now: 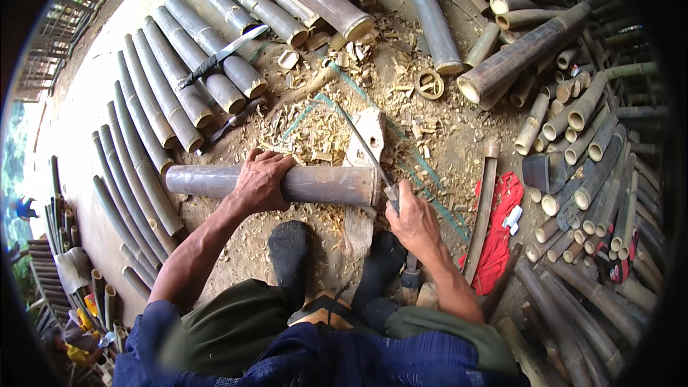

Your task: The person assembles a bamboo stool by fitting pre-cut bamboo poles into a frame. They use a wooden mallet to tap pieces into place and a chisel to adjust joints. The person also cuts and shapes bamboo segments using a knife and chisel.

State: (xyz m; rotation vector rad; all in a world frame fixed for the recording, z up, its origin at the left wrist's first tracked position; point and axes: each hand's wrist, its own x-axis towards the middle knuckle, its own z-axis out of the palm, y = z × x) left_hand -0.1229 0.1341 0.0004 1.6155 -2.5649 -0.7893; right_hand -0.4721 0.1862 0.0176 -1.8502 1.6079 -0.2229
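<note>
A thick grey-brown bamboo tube (326, 185) lies crosswise in front of me. Its right end rests across a pale, chipped wooden block (367, 140). My left hand (261, 180) is closed over the top of the tube near its middle. In my right hand (416, 221), just beside the tube's right end, is the handle of a knife (367, 149). Its long narrow blade points up and to the left, passing over the block close to the tube's cut rim. Whether the blade touches the rim I cannot tell. Pale shavings (308, 125) surround the block.
Rows of bamboo tubes (154, 93) lie at the left and far side. A large knife (233, 50) with a black-wrapped handle rests on them. Cut bamboo is piled (595, 136) at the right, near a red cloth (507, 218) and split bamboo strip (481, 211). My dark-socked feet (290, 254) flank the block.
</note>
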